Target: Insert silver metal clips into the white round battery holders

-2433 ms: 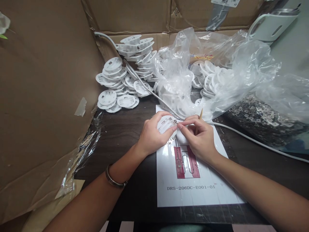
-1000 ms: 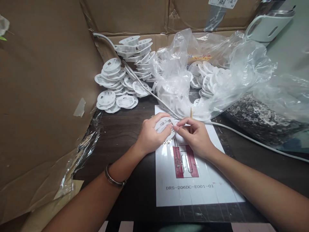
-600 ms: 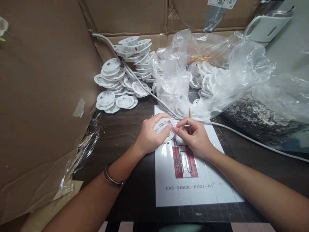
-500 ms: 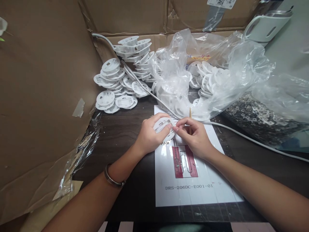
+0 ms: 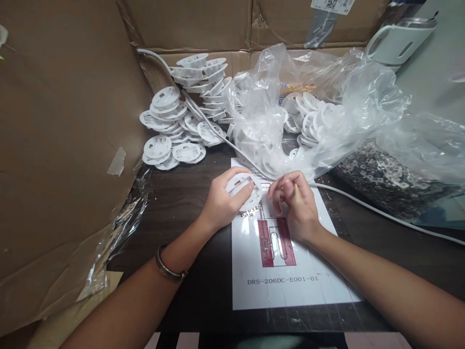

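My left hand (image 5: pixel 223 201) grips a round white plastic disc (image 5: pixel 242 188) with slots cut in it, its thumb lying across the face. Just to the right and apart from the disc is my right hand (image 5: pixel 296 206), fingers curled round a thin light-wooden stick (image 5: pixel 298 195) of which only a short part shows. Small shiny metal pieces (image 5: pixel 250 212) lie under the lower edge of the disc. Beneath both hands is a printed sheet (image 5: pixel 276 291) with a red-and-white drawing and a part code.
White discs (image 5: pixel 187 152) are piled at the back left. A clear plastic bag (image 5: pixel 327 145) holds more discs. At the right sits a bag of small metal parts (image 5: pixel 392 174). A white cable (image 5: pixel 378 213) crosses the table. Cardboard (image 5: pixel 65 145) walls the left and back; a white mug (image 5: pixel 401 43) stands back right.
My right hand has come away from the disc, moving slightly right and turning, and the stick has swung with it. The disc stays in my left hand, tilted a little differently.
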Motion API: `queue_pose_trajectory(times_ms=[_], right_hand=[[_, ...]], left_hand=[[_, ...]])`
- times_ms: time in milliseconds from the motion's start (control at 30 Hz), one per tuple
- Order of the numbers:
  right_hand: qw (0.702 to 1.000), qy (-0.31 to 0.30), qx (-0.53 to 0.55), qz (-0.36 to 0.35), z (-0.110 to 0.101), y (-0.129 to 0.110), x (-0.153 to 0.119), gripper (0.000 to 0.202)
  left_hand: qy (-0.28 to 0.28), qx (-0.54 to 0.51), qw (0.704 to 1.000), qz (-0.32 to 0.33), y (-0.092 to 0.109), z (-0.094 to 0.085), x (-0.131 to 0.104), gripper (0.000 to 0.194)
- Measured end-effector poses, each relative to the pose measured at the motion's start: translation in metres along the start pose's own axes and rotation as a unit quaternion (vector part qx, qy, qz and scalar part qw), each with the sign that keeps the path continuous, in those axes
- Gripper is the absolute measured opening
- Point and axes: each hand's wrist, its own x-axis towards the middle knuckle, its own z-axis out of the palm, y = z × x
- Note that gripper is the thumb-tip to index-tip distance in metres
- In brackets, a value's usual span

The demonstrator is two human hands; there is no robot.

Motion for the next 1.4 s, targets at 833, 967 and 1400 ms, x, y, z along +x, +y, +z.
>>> queue_pose_trajectory(times_ms=[833, 967, 1400], right_hand=[[0.983, 0.018, -0.168, -0.077, 0.002, 0.0012, -0.0026, 0.02], [0.976, 0.014, -0.2, -0.084, 0.0011, 0.0005, -0.0039, 0.021], [0.96, 0.015, -0.239, -0.143, 0.0019, 0.0013, -0.0001, 0.022]], left_hand=[[0.021, 0.035, 0.999, 0.001, 0.0014, 0.0027, 0.0002, 0.013], [0.022, 0.043, 0.999, 0.004, 0.0013, 0.0023, -0.0003, 0.013], [0.027, 0.06, 0.998, 0.01, 0.0, 0.0037, -0.0007, 0.013]])
